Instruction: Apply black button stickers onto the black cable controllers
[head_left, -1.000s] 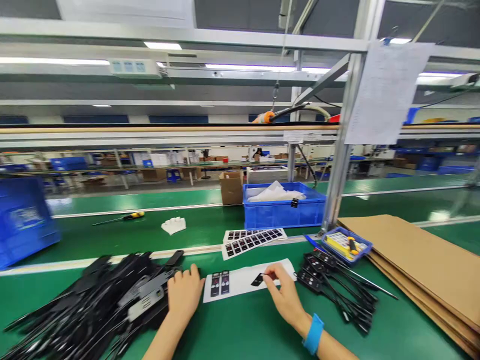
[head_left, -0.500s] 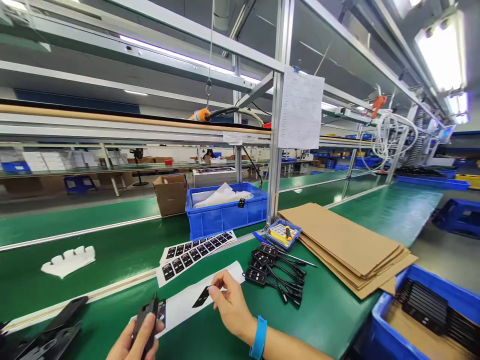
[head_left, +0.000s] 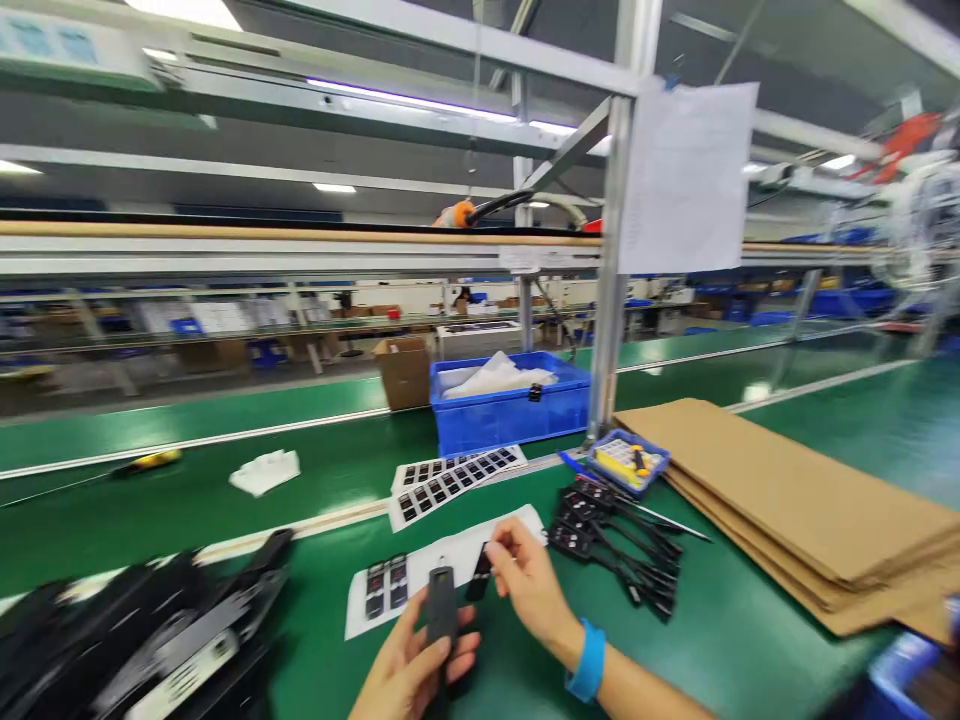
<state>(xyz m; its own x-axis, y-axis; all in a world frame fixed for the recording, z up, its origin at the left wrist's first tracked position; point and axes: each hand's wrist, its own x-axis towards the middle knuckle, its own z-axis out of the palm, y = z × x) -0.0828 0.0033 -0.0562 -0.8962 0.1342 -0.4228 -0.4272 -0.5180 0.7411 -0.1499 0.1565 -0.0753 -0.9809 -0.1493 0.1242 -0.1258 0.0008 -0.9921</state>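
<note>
My left hand [head_left: 420, 655] is closed around a slim black plastic housing [head_left: 442, 605], held upright at the bottom middle. Just right of it, my right hand [head_left: 529, 580] pinches the top end of a black sticker [head_left: 480, 575] between thumb and fingertips. The sticker hangs close to the housing, apart from it as far as I can see. Behind both hands a white label sheet [head_left: 442, 548] lies on the green bench, with black labels [head_left: 386, 585] still on its left end. A blue band [head_left: 589, 660] circles my right wrist.
Black cabled modules [head_left: 600, 530] lie right of my hand, beside a small blue tray [head_left: 634, 465]. Cardboard sheets [head_left: 787, 480] are stacked at right. Black housings [head_left: 172, 640] pile up at left. Farther back are label sheets [head_left: 457, 485], a blue bin [head_left: 510, 415] and a white glove [head_left: 264, 472].
The view has swung left, so the bench things sit farther right. My left hand has turned the housing upright and nearer the sticker, which my right hand has tilted steeper.
</note>
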